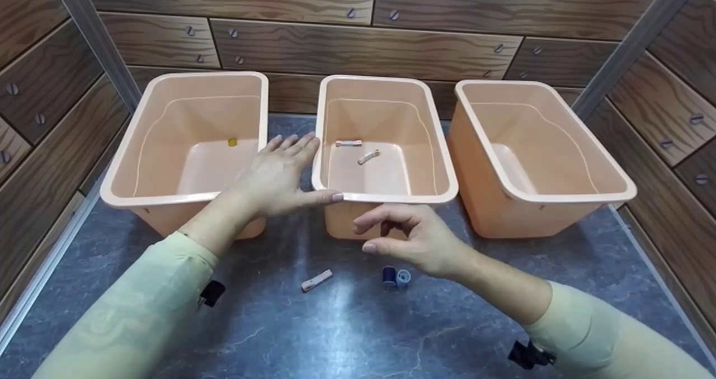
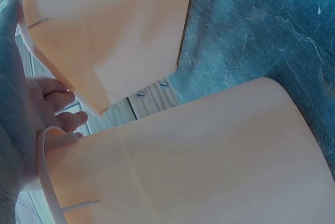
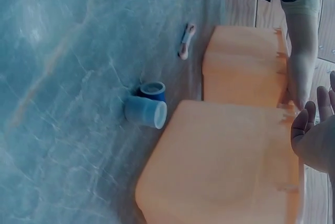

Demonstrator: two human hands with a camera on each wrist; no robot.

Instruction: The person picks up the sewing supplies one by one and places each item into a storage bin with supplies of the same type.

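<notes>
My left hand (image 1: 274, 180) lies palm down with straight fingers across the gap between the left bin (image 1: 162, 203) and the middle bin (image 1: 386, 196), touching their rims. In front of the middle bin hovers my right hand (image 1: 422, 239), its fingers loosely bent and nothing between them. Inside the middle bin are two small skeins of thread, one at the back (image 1: 349, 143) and another tilted skein (image 1: 368, 156). A third skein (image 1: 316, 280) lies on the table. Beside it, below the right hand, a dark blue thread spool (image 1: 389, 276) touches a light blue spool (image 1: 403, 279).
The left bin holds a small yellow object (image 1: 232, 142), too small to identify. To the right stands a third peach bin (image 1: 559, 217). Wood-patterned walls (image 1: 358, 43) enclose the dark marbled table (image 1: 268, 334). Black clips (image 1: 211, 293) hang at both sleeves.
</notes>
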